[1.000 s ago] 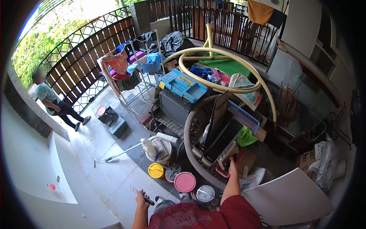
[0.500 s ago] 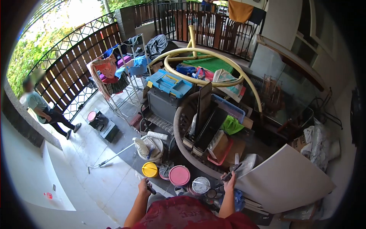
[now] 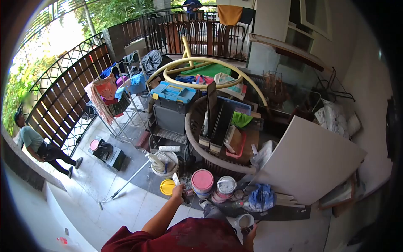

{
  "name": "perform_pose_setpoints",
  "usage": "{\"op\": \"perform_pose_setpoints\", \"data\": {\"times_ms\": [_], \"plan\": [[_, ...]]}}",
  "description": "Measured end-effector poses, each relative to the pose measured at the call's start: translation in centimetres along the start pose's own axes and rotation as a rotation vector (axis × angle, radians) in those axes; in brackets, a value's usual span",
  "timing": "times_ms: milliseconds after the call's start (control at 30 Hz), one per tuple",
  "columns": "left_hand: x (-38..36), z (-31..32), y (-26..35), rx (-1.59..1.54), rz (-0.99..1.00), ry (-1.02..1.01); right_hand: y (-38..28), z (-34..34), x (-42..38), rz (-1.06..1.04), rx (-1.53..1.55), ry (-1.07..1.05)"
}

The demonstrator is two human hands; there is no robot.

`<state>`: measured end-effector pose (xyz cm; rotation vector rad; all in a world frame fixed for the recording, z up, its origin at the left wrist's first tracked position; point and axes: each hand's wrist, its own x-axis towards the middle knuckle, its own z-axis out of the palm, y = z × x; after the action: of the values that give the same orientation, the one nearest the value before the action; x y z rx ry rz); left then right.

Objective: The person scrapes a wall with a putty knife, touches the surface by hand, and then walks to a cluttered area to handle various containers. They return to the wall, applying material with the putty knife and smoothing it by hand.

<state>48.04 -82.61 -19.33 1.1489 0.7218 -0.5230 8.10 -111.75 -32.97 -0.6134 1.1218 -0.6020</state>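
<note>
Sorting among the paint cans on the floor. Left hand [image 3: 178, 192] raised beside the pink-lidded can [image 3: 202, 181], fingers closed on a small pale item. Right hand [image 3: 250, 230] low by a small tub [image 3: 244, 220]; finger state cannot be told. Next likely requires a steady downward reach between the cans.

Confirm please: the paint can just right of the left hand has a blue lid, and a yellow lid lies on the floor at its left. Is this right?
Not quite. The head view shows the paint can beside the left hand has a pink lid, not blue. The yellow lid does lie on the floor to its left.
</note>
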Motion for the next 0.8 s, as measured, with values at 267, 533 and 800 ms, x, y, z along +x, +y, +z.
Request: {"op": "perform_pose_setpoints", "data": {"times_ms": [267, 533, 800], "plan": [[-0.5, -2.1, -8.6, 0.048, -0.077, -0.181, -3.9, -10.2, -17.2, -0.579, 0.012, -0.085], [-24.5, 12.2, 9.9, -0.123, 0.627, -0.582, -7.1, -23.2, -11.2, -0.932, 0.108, 0.343], [-44.9, 15.8, 5.1, -0.218, 1.045, -0.852, -21.5, -35.7, -16.8, -0.434, 0.695, -0.032]]}}
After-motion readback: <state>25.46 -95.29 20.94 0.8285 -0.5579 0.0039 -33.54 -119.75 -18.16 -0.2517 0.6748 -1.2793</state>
